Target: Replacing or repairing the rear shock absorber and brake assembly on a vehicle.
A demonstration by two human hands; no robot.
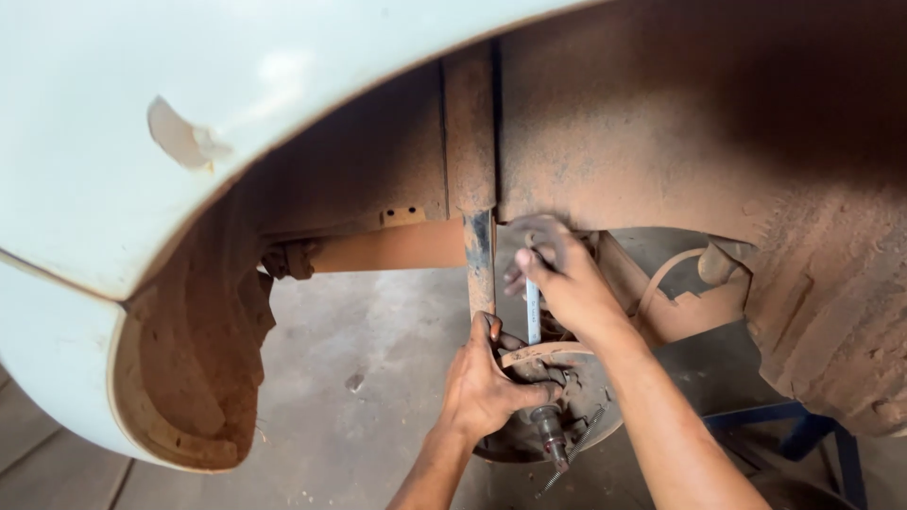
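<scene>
Left hand (487, 382): nearest the camera, fingers curled and clamped on the rim of the round, rusty brake plate (590, 401).
Brake plate: low in the wheel arch, tilted, with a stub axle (551, 430) poking down and a coil spring (572, 453) hanging at its lower edge.
Right hand (557, 274): just above it, fingers closed around the top of a slim white-handled tool (533, 312) held upright, tip down at the plate.
Behind: a dusty vertical strut (480, 255) beside both hands.
Below right: a blue stand (803, 430).
Farthest: the mud-caked wheel arch (661, 113) under the pale body panel (94, 123).
</scene>
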